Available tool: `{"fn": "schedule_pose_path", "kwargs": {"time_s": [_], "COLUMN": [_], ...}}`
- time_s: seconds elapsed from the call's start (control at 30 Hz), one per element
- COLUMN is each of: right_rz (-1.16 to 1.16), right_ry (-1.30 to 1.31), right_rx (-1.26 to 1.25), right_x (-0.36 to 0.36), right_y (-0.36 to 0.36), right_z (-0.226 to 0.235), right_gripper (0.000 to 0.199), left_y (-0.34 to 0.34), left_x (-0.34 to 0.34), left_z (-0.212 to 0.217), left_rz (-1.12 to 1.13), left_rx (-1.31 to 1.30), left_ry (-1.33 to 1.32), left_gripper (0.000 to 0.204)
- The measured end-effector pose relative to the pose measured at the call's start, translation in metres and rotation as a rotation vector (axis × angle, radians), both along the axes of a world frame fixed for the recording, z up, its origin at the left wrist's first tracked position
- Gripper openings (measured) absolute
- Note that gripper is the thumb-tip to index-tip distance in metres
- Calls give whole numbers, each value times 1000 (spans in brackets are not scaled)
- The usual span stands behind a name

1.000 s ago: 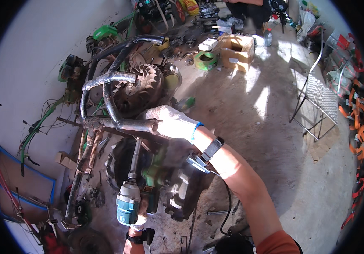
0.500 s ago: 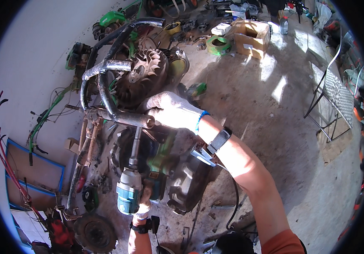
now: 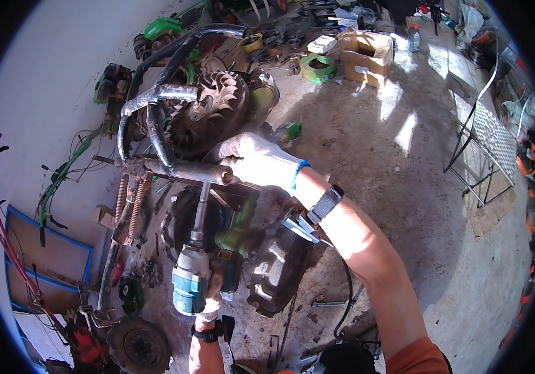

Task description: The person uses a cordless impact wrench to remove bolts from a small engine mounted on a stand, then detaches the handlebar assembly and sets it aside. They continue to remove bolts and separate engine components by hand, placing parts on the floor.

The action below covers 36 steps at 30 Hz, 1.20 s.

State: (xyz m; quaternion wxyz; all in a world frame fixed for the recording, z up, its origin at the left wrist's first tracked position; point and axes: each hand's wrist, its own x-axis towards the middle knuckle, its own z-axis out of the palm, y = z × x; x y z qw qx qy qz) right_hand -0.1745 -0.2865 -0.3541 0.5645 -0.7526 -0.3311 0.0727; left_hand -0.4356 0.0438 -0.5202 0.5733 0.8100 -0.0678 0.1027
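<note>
Steel frame tube (image 3: pixel 180 168): rigid, heavy; gloved right hand (image 3: pixel 255 162) clamped around its end. Left hand (image 3: pixel 208 305) closed on impact wrench (image 3: pixel 193 280) below.

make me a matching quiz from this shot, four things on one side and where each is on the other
Things:
1. right hand
2. left hand
3. cardboard box
4. wheel

Places:
A. on the floor at the top, beside a green ring
B. gloved, on the metal tube
C. bottom left, by red parts
D. on the teal power tool

Pairs: 1-B, 2-D, 3-A, 4-C
</note>
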Motion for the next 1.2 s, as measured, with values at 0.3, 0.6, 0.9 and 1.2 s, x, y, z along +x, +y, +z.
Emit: {"fn": "schedule_pose_path", "kwargs": {"time_s": [0.3,0.6,0.9,1.2], "right_rz": [-30,-45,-144,-165], "right_ry": [-85,-217,-398,-195], "right_rx": [-21,24,271,-169], "right_x": [2,5,-2,-112], "right_y": [4,5,15,-163], "right_z": [-3,-8,-16,-129], "right_gripper": [36,25,22,35], "left_y": [0,0,10,61], "left_x": [-1,6,1,-56], "left_z": [-3,-9,-19,36], "left_rz": [0,-35,54,-38], "left_rx": [-10,-36,135,279], "left_ry": [15,0,26,114], "left_gripper": [47,50,48,40]}}
